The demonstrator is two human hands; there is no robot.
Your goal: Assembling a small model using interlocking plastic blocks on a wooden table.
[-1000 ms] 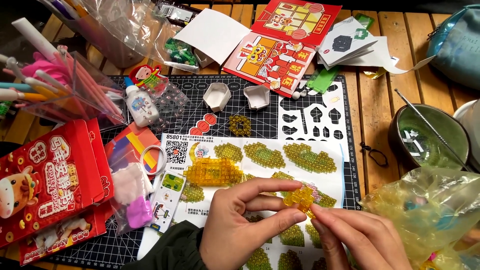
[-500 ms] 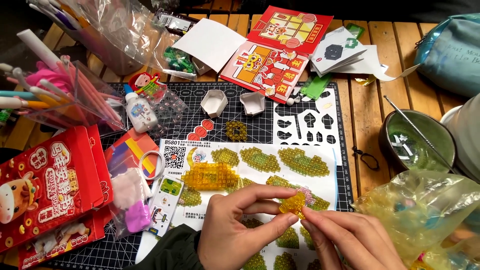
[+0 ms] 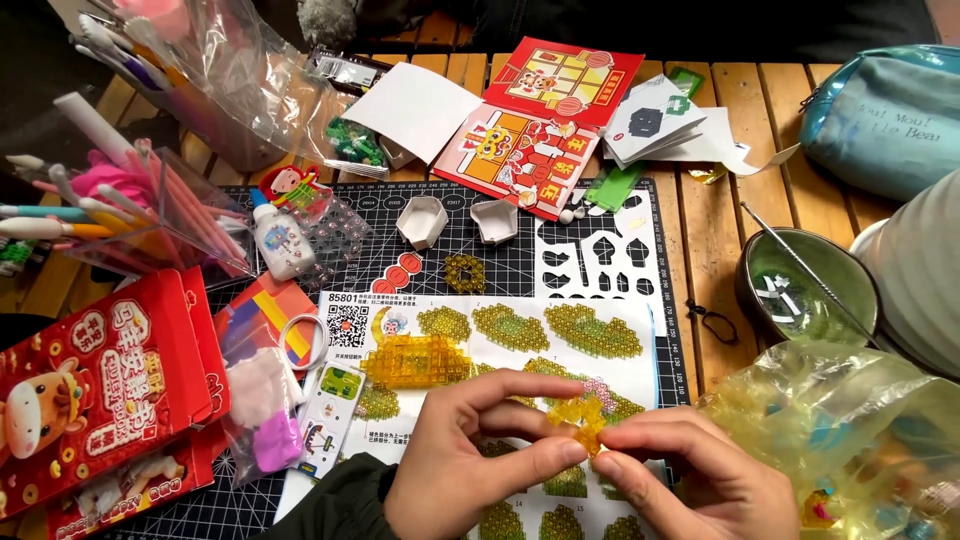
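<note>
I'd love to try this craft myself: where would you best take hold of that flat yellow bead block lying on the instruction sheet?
Take the yellow bead block by its two long edges, coming straight down from above. It lies flat on the instruction sheet, broad and thin, so a pinch across its narrow width looks steadiest. Its right side is nearest the left hand.

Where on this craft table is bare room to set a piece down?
Bare wooden slats lie between the cutting mat and the metal bowl. The mat's left side is crowded by the glue bottle, red boxes and pen holder.
</note>
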